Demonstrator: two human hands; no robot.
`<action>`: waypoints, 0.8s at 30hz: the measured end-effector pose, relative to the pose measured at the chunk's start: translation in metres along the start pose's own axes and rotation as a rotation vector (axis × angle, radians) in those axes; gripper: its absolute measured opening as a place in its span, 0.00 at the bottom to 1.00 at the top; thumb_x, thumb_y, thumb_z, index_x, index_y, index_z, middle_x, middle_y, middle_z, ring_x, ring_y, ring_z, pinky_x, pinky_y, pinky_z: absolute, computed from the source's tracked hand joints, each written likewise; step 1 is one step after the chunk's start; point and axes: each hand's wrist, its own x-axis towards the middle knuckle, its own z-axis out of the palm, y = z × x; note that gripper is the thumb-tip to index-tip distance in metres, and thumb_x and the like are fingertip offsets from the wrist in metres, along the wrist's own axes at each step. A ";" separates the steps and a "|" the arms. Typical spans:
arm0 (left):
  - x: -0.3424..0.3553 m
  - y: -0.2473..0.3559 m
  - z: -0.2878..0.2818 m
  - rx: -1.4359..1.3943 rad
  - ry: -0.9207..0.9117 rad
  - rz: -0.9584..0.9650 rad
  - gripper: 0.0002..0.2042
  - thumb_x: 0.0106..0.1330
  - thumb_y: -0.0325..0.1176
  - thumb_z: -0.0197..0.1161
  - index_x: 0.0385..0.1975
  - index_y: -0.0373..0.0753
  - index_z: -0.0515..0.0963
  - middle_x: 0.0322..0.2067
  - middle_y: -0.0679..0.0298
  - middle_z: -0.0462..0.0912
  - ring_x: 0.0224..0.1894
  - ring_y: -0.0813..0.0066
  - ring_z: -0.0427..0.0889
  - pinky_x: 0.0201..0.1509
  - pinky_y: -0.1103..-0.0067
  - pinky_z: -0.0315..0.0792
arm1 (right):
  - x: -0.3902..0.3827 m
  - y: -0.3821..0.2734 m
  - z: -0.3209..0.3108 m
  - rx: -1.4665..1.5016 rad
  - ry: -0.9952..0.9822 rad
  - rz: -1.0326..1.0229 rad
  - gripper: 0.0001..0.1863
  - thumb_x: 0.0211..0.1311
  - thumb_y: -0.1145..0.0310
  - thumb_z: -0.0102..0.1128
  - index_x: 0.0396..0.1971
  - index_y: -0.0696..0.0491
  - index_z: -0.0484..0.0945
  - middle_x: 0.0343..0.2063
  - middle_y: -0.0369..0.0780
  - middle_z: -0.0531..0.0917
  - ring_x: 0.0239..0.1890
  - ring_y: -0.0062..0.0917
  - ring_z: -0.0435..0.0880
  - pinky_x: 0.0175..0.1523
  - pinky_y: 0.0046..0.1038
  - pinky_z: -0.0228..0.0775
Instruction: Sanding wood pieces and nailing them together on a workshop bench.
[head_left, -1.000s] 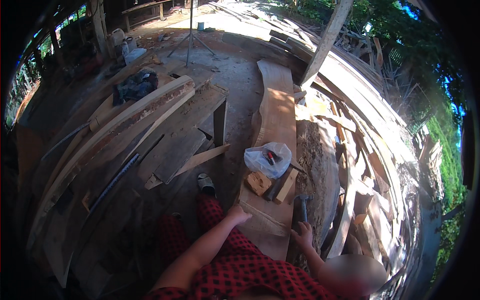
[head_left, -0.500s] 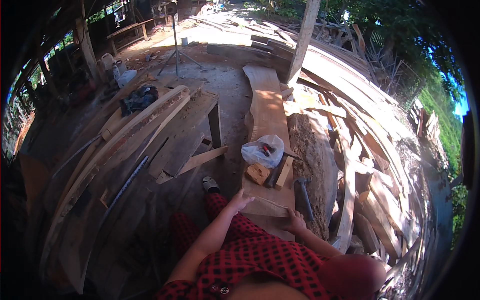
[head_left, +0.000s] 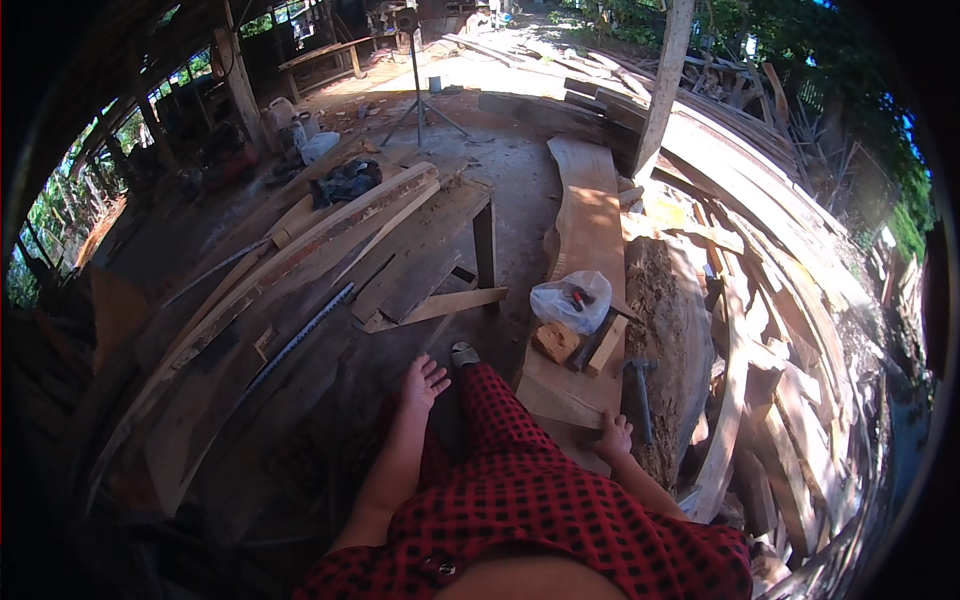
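A flat wooden board (head_left: 560,403) lies across the near end of a long plank (head_left: 588,225). At the board's right corner is my right hand (head_left: 613,438), its fingers curled over the edge. My left hand (head_left: 425,383) is raised off the board to the left, fingers spread, holding nothing. Beyond the board on the plank are a rough orange-brown wood chunk (head_left: 556,341), a pale wood block (head_left: 606,347) and a clear plastic bag (head_left: 556,306) with a red-and-black tool in it. To the right of my right hand, a hammer (head_left: 641,395) rests on a rough slab (head_left: 667,330).
Left stands a low wooden bench (head_left: 420,277) with long curved timbers (head_left: 300,253) and a saw blade (head_left: 305,330) beside it. Scrap wood (head_left: 790,440) piles up at right. A post (head_left: 664,90) and a tripod stand (head_left: 418,95) rise farther off.
My left hand has let go of the board's left end and moved away to the left, opening. My right hand stays at the right corner. The view has swung left.
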 end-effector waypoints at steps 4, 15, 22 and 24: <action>-0.009 0.009 -0.063 -0.133 0.224 -0.037 0.23 0.63 0.47 0.53 0.52 0.39 0.63 0.48 0.57 0.69 0.45 0.58 0.73 0.50 0.55 0.68 | 0.008 0.001 0.000 -0.011 0.000 -0.015 0.49 0.29 0.59 0.75 0.58 0.43 0.60 0.52 0.46 0.64 0.55 0.45 0.64 0.56 0.38 0.66; -0.021 0.001 -0.038 0.081 0.192 0.056 0.20 0.61 0.44 0.55 0.48 0.39 0.65 0.44 0.58 0.73 0.46 0.55 0.75 0.47 0.55 0.70 | 0.010 0.001 -0.006 0.090 -0.034 -0.003 0.45 0.30 0.63 0.74 0.56 0.44 0.62 0.52 0.48 0.62 0.52 0.50 0.67 0.52 0.41 0.69; 0.000 0.030 -0.016 0.929 0.086 0.637 0.22 0.59 0.47 0.57 0.45 0.36 0.72 0.44 0.53 0.74 0.49 0.58 0.73 0.50 0.67 0.70 | 0.022 0.012 0.009 0.078 0.028 -0.050 0.41 0.36 0.67 0.69 0.56 0.44 0.62 0.50 0.48 0.62 0.50 0.51 0.68 0.51 0.42 0.69; 0.002 0.032 -0.009 1.760 0.138 0.668 0.24 0.56 0.50 0.58 0.43 0.33 0.76 0.44 0.50 0.76 0.47 0.56 0.75 0.52 0.68 0.70 | 0.021 0.012 0.007 0.071 0.029 -0.045 0.40 0.37 0.68 0.68 0.56 0.45 0.61 0.50 0.49 0.62 0.50 0.50 0.69 0.51 0.42 0.69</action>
